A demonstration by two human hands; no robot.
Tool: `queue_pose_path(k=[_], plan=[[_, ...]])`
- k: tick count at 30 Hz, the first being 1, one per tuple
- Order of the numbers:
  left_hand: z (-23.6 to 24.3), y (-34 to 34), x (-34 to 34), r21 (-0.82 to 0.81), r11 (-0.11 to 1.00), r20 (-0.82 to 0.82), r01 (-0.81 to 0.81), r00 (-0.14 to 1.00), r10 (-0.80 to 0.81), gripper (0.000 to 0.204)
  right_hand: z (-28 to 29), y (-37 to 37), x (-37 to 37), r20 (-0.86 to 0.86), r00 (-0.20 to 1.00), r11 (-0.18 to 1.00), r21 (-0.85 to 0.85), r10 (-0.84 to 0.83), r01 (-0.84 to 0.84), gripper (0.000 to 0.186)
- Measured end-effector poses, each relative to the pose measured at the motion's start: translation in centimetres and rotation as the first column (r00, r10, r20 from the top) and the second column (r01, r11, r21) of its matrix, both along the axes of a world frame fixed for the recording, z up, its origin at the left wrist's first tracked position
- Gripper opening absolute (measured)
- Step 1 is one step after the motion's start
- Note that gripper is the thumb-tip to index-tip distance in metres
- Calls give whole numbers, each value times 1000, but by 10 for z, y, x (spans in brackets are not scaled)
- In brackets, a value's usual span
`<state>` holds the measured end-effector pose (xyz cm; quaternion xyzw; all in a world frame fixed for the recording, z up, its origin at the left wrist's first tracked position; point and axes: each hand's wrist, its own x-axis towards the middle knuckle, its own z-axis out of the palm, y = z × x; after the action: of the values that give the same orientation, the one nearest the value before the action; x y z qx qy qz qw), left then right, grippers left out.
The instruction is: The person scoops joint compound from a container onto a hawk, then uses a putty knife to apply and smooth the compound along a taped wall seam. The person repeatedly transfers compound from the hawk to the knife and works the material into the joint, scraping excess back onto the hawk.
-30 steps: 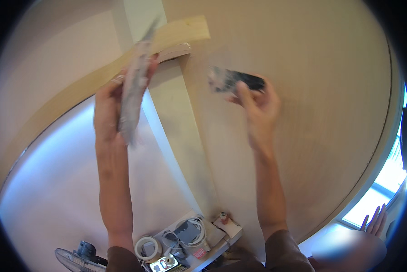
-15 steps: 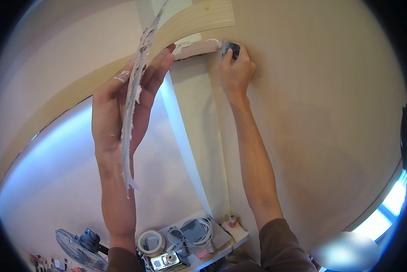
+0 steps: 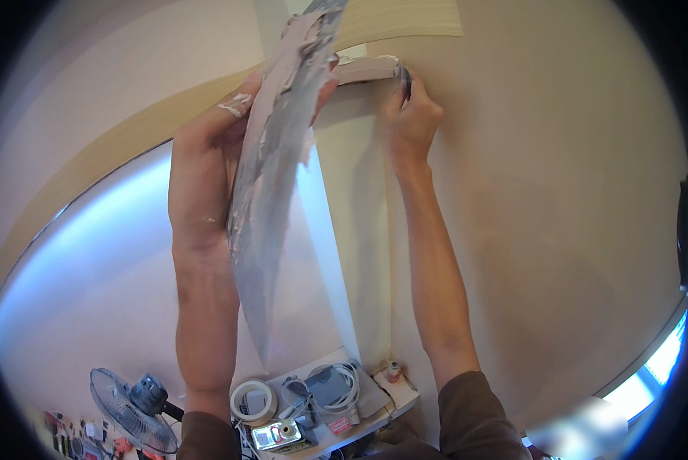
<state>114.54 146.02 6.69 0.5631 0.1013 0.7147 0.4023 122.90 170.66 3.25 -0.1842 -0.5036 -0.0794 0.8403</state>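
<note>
My left hand grips a long flat metal plastering blade, held upright and tilted, its face and edge smeared with pinkish-white filler. White filler also sticks to the thumb. My right hand pinches a small dark scraper against the right end of a pinkish filler strip on the wall. Just above that strip runs a curved pale wood-coloured band; the big blade hides part of it.
Below, a shelf holds a tape roll, coiled white cable, small devices and a little bottle. A fan stands lower left. A bright window is at lower right, with a blurred shape in front.
My right hand has risen to the filler strip and brought the scraper onto it. The blade in my left hand has shifted up and right and turned, showing more of its face.
</note>
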Motion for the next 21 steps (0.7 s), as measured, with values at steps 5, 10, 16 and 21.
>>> queue_pose_path(k=[5, 10, 16, 21], plan=[[0, 3, -1, -61, 978, -11, -197, 980, 197, 46, -2, 0, -9, 55, 998, 996, -77, 37, -33, 33], [1, 5, -1, -27, 999, 11, -25, 1000, 25, 35, -6, 0, -26, 97, 992, 993, -78, -79, 86, 38], [2, 8, -2, 78, 966, 5, 247, 969, -248, 23, -8, -7, -42, 109, 988, 990, -86, -106, 116, 41], [0, 5, 2, 129, 958, 23, 255, 965, -260, 26, -8, -23, -53, 112, 985, 991, -17, -130, 133, 42]])
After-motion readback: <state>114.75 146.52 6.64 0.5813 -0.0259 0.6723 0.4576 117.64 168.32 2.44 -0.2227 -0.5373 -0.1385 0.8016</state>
